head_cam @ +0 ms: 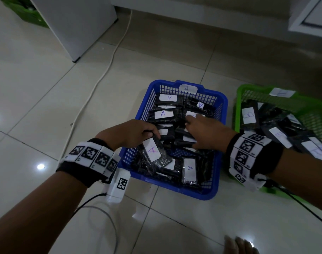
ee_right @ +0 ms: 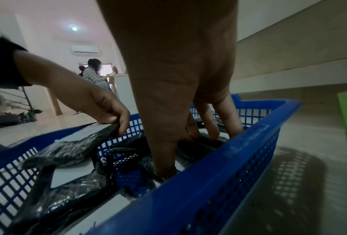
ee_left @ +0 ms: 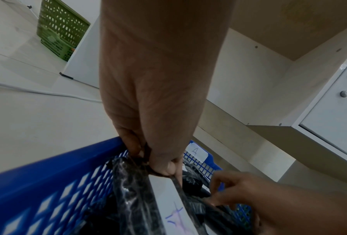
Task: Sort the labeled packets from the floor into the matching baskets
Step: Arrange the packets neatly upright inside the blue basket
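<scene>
While left hand (head_cam: 132,132) pinches packet (head_cam: 153,149), right hand (head_cam: 208,132) touches blue basket (head_cam: 223,107) packets

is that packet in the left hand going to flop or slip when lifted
Probably fairly stiff: the packet stays flat while the left hand pinches only its top end. Its glossy crinkled wrap may be slippery. It seems light, since a pinch holds it.

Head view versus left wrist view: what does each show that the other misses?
Only the head view shows the green basket with its B packets, and the right hand resting on packets. Only the left wrist view shows the cupboard door and the fingers pinching the packet's edge. Both show the blue basket, its A tag, and the left hand holding an A packet.
</scene>
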